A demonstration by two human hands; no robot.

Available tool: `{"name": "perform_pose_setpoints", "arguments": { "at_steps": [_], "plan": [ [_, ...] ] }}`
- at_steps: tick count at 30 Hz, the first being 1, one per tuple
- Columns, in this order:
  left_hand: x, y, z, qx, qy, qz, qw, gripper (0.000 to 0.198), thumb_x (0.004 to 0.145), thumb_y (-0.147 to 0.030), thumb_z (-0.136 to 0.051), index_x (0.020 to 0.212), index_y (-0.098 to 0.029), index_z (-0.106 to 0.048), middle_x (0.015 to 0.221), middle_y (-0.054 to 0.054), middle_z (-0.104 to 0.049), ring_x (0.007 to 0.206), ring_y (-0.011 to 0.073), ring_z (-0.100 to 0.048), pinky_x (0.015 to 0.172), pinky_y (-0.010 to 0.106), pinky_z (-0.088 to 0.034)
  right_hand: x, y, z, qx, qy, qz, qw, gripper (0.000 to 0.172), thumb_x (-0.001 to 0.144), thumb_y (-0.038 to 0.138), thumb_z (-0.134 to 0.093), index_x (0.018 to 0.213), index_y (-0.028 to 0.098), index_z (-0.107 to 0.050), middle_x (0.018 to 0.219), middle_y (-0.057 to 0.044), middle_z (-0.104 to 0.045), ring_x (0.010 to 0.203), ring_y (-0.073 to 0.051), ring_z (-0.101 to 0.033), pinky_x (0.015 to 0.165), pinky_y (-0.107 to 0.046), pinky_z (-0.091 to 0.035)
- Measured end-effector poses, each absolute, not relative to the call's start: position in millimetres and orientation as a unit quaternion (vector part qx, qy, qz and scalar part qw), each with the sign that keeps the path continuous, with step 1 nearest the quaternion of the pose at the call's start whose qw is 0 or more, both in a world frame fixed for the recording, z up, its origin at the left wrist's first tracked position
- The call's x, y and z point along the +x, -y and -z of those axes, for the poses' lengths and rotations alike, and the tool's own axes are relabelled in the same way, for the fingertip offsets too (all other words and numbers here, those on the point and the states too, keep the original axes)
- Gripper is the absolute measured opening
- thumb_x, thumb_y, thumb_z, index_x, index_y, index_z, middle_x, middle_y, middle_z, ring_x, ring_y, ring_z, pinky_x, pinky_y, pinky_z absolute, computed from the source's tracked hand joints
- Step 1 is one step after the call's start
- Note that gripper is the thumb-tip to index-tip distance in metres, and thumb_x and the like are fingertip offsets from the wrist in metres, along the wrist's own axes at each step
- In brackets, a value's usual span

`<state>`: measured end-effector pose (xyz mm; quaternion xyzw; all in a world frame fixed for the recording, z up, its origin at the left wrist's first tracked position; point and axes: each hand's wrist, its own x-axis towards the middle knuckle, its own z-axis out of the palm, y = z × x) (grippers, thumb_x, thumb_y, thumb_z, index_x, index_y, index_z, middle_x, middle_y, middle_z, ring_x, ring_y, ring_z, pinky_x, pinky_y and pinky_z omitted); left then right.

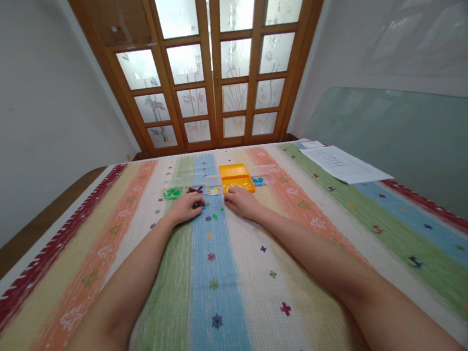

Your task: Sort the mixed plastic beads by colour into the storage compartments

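My left hand rests on the tablecloth with its fingers curled around; a dark spot and a bit of blue show at the fingertips, too small to name. My right hand lies just in front of an orange box, its fingers bent together and pointing down; anything between them is hidden. The box stands with its lid up and has small white pieces inside. Behind my left hand are small green pieces and dark brown pieces in clear trays. Loose green bits lie between my hands.
Small blue pieces sit in a clear tray right of the box. Yellow and white pieces are between the brown ones and the box. Printed paper lies at the right on the striped tablecloth. Wood-framed glass doors stand beyond.
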<state>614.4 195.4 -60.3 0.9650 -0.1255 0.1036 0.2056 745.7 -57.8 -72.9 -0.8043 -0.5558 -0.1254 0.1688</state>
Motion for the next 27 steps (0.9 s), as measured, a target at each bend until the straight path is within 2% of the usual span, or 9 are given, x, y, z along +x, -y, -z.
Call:
{"name": "perform_pose_setpoints", "arguments": {
  "at_steps": [4,10,13,17,27],
  "plan": [
    [617,-197,65,0.965,0.123,-0.114,0.203,0.015,0.085,-0.024,-0.062,0.095,-0.022,-0.074,0.094,0.005,-0.069,0.087,0.0204,-0.063,0.08,0.032,-0.05,760,66,69,-0.824,0.501,0.136,0.229,0.014,0.099,0.024,-0.057,0.095,0.02,-0.069,0.095,-0.008,-0.07,0.09,-0.021,-0.06,0.079,-0.031,-0.041],
    [619,-201,70,0.965,0.113,-0.134,0.193,0.016,0.088,-0.026,-0.062,0.097,-0.021,-0.072,0.093,0.005,-0.07,0.085,0.0204,-0.062,0.079,0.032,-0.048,800,97,64,-0.878,0.305,0.184,0.319,0.018,0.098,0.028,-0.054,0.1,0.021,-0.07,0.089,-0.007,-0.072,0.08,-0.021,-0.06,0.071,-0.03,-0.038],
    [619,-201,70,0.967,0.104,-0.145,0.181,0.016,0.089,-0.026,-0.061,0.098,-0.021,-0.073,0.092,0.005,-0.07,0.085,0.0207,-0.062,0.079,0.032,-0.048,818,110,72,-0.894,0.229,0.189,0.336,0.019,0.099,0.031,-0.054,0.099,0.021,-0.07,0.089,-0.007,-0.072,0.076,-0.021,-0.06,0.066,-0.03,-0.036],
    [619,-200,70,0.968,0.103,-0.152,0.172,0.017,0.09,-0.026,-0.059,0.099,-0.021,-0.073,0.093,0.006,-0.07,0.087,0.0214,-0.063,0.08,0.033,-0.048,832,116,84,-0.902,0.184,0.173,0.349,0.02,0.099,0.031,-0.053,0.098,0.021,-0.07,0.091,-0.009,-0.072,0.079,-0.023,-0.061,0.068,-0.031,-0.036],
    [619,-199,70,0.967,0.055,-0.182,0.171,0.02,0.09,-0.026,-0.06,0.103,-0.021,-0.075,0.098,0.006,-0.072,0.087,0.0216,-0.064,0.081,0.033,-0.048,825,105,88,-0.894,0.222,0.18,0.346,0.022,0.096,0.029,-0.052,0.101,0.02,-0.072,0.092,-0.008,-0.073,0.081,-0.022,-0.061,0.069,-0.031,-0.039]
  ]
}}
